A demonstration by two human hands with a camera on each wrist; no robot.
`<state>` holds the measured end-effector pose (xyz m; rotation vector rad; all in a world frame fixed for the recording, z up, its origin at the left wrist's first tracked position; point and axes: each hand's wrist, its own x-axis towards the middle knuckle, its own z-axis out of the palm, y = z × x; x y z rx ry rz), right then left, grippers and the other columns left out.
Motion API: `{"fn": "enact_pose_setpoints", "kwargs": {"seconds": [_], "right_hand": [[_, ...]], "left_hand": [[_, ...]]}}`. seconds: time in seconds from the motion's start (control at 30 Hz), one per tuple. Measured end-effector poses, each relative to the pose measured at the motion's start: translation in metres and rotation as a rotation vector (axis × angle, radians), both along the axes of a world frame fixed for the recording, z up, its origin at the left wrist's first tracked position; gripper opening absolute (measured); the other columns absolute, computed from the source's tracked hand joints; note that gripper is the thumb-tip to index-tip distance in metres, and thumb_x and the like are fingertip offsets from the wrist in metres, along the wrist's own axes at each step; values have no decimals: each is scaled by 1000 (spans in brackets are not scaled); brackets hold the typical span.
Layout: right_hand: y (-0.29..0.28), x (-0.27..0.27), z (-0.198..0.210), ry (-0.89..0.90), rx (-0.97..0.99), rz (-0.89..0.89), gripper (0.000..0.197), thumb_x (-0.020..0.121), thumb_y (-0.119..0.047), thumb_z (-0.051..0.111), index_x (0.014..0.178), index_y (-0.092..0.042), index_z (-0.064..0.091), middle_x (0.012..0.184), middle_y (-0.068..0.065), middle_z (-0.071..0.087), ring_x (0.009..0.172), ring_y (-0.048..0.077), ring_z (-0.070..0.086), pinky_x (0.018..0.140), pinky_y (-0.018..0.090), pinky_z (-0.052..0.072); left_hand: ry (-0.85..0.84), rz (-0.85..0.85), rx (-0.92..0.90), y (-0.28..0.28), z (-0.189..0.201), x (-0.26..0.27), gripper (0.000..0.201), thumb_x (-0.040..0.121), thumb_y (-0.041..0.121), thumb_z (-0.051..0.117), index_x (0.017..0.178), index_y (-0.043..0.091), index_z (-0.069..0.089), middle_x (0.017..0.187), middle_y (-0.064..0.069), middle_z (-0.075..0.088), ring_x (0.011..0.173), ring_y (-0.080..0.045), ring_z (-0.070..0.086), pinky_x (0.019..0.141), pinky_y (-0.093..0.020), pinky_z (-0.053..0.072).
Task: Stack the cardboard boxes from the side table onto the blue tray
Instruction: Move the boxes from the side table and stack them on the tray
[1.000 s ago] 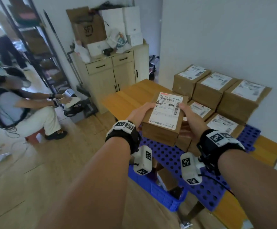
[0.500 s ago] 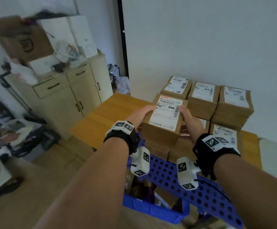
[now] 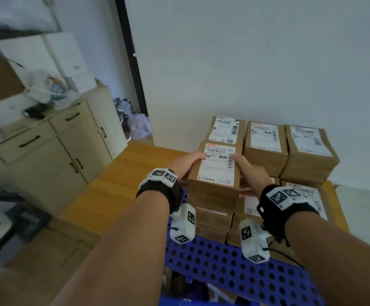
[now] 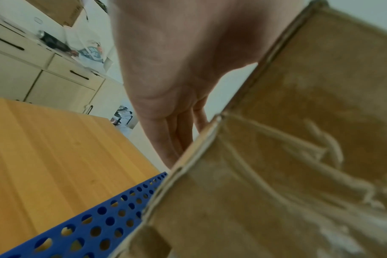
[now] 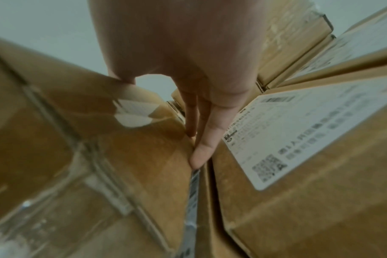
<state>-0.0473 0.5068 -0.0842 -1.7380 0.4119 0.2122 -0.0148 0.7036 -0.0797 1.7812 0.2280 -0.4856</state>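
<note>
I hold a cardboard box (image 3: 218, 166) with a white label between both hands. My left hand (image 3: 187, 163) grips its left side with the thumb on the top edge, and my right hand (image 3: 246, 173) grips its right side the same way. The box is at the front left of the blue perforated tray (image 3: 219, 263), on or just above a lower box (image 3: 212, 217); no gap shows. In the left wrist view my fingers (image 4: 177, 137) run along the box (image 4: 334, 78). My right fingers (image 5: 204, 139) reach down between it (image 5: 88, 122) and a neighbouring box (image 5: 309, 165).
Three stacked boxes (image 3: 265, 140) line the white wall behind the held one. Another labelled box (image 3: 309, 195) lies front right. The tray rests on a wooden table (image 3: 113, 195). A beige cabinet (image 3: 58, 155) with clutter on top stands to the left.
The view has swung right, away from the seated person. Both hands have carried the box forward and down onto the front-left stack on the tray.
</note>
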Motion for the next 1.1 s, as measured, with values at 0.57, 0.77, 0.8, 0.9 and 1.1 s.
{"fn": "enact_pose_setpoints", "kwargs": {"seconds": [0.57, 0.77, 0.8, 0.9, 1.1], "right_hand": [[7, -3, -1, 21, -17, -154, 50, 85, -53, 62, 103, -7, 67, 92, 9, 72, 71, 20, 68, 48, 23, 50], [8, -5, 2, 24, -47, -130, 47, 87, -51, 62, 99, -6, 67, 85, 7, 71, 69, 19, 67, 50, 24, 50], [9, -6, 3, 21, -65, -128, 46, 87, -51, 61, 98, -6, 67, 84, 7, 71, 70, 20, 68, 53, 26, 53], [9, -6, 7, -10, -196, -119, 50, 87, -53, 57, 95, -6, 70, 87, 9, 74, 79, 25, 72, 68, 36, 61], [11, -18, 25, -109, -586, -46, 45, 94, -51, 46, 82, -12, 65, 85, 7, 70, 75, 21, 64, 68, 32, 52]], "left_hand": [[43, -93, 125, -2, 10, 0, 37, 86, 48, 62, 104, 16, 68, 105, -5, 74, 102, -25, 67, 99, -43, 51], [29, -92, 131, -3, 13, 0, 37, 86, 47, 62, 107, 16, 67, 107, -4, 73, 106, -25, 66, 104, -44, 48], [25, -96, 132, -3, 14, 0, 36, 88, 46, 62, 106, 16, 67, 107, -4, 72, 106, -25, 66, 104, -43, 48], [6, -97, 162, -4, 19, -3, 33, 89, 46, 61, 103, 17, 67, 109, -5, 72, 105, -24, 66, 101, -42, 50], [-134, -18, 207, -4, 24, -4, 42, 75, 45, 67, 95, 9, 71, 95, -6, 75, 92, -28, 70, 93, -46, 56]]}}
